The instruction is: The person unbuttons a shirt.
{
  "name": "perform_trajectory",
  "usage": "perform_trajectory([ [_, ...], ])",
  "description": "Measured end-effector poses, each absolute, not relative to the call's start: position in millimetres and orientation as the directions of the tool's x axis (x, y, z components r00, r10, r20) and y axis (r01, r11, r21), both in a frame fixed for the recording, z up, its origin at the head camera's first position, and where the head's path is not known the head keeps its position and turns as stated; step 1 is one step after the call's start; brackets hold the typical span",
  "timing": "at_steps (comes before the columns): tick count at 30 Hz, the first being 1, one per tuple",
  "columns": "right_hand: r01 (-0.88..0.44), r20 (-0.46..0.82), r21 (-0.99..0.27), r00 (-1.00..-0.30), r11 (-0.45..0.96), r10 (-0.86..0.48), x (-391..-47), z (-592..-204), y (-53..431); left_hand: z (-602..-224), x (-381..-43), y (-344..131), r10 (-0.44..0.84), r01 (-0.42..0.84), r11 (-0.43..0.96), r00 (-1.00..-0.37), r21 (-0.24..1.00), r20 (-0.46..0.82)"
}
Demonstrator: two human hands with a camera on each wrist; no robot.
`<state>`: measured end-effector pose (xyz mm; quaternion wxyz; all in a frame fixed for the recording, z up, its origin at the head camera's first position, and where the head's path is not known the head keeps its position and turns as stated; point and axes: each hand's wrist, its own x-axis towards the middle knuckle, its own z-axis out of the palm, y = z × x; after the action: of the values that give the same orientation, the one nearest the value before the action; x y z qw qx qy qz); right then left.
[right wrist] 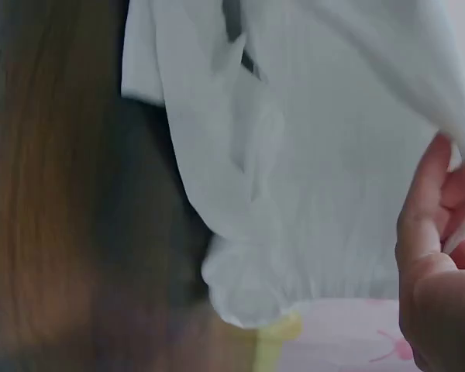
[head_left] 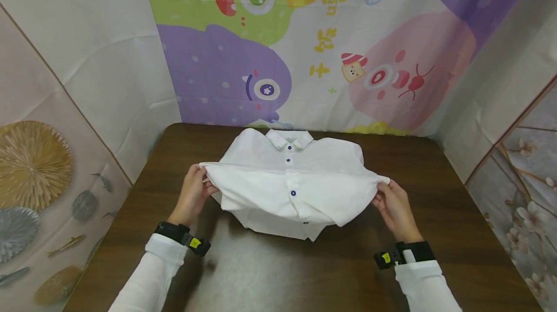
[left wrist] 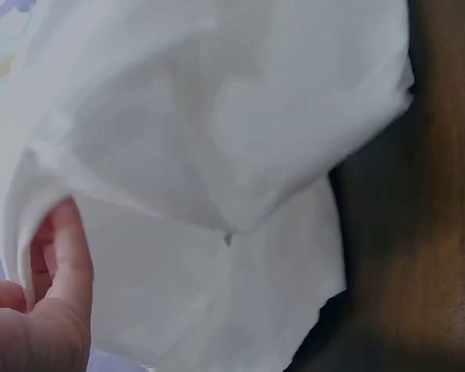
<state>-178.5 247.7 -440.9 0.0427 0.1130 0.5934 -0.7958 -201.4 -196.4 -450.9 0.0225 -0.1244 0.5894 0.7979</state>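
A white collared shirt (head_left: 261,181) with dark blue buttons lies on the table, its collar toward the back wall. Its front is stretched sideways between two hands, and the near hem droops in folds. My left hand (head_left: 194,193) pinches the fabric at the left edge, thumb over the cloth and fingers beneath. At the opposite edge my right hand (head_left: 393,208) pinches the shirt in the same way. In the left wrist view, the fingers (left wrist: 71,256) reach under a raised fold of cloth. The right wrist view has the fingers (right wrist: 426,194) behind the lifted edge.
The brown wooden table (head_left: 270,273) extends around the shirt on all sides. Behind it hangs a cloth backdrop (head_left: 322,104) with cartoon monsters. Patterned curtains (head_left: 39,84) stand along the left and right sides. Each wrist carries a black strap (head_left: 174,231) with a small camera.
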Motion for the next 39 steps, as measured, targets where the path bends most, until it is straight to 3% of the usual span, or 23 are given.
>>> perform_trajectory([
  [6,0.308,-0.308,-0.951,-0.951,-0.023,0.006,-172.3,-436.3,257.0,-451.7,-194.4,-212.1,-0.028,-0.27,-0.209,-0.959,0.94,-0.282],
  [10,0.354,-0.361,-0.93,-0.93,0.095,-0.065,-167.7,-447.7,266.1,-466.5,-186.3,-224.4,0.014,-0.356,-0.06,-0.934,0.933,-0.356],
  [14,0.37,-0.387,-0.915,-0.918,0.162,-0.085,-161.0,-468.6,269.4,-484.2,-174.8,-228.7,0.006,-0.395,0.106,-0.917,0.912,-0.398],
  [20,0.402,-0.425,-0.89,-0.902,0.216,-0.075,-153.2,-490.4,267.2,-497.7,-164.4,-222.8,-0.012,-0.401,0.177,-0.914,0.899,-0.406],
  [29,0.384,-0.398,-0.916,-0.903,0.115,-0.158,-154.8,-482.5,256.1,-496.1,-171.4,-201.4,0.071,-0.365,0.117,-0.924,0.923,-0.375],
  [36,0.364,-0.366,-0.93,-0.93,0.043,-0.03,-154.8,-479.1,241.3,-495.6,-178.8,-189.5,0.007,-0.343,-0.027,-0.939,0.939,-0.343],
  [39,0.351,-0.35,-0.936,-0.936,0.011,0.027,-157.0,-484.3,233.5,-497.8,-180.6,-184.0,0.055,-0.351,0.007,-0.935,0.936,-0.351],
])
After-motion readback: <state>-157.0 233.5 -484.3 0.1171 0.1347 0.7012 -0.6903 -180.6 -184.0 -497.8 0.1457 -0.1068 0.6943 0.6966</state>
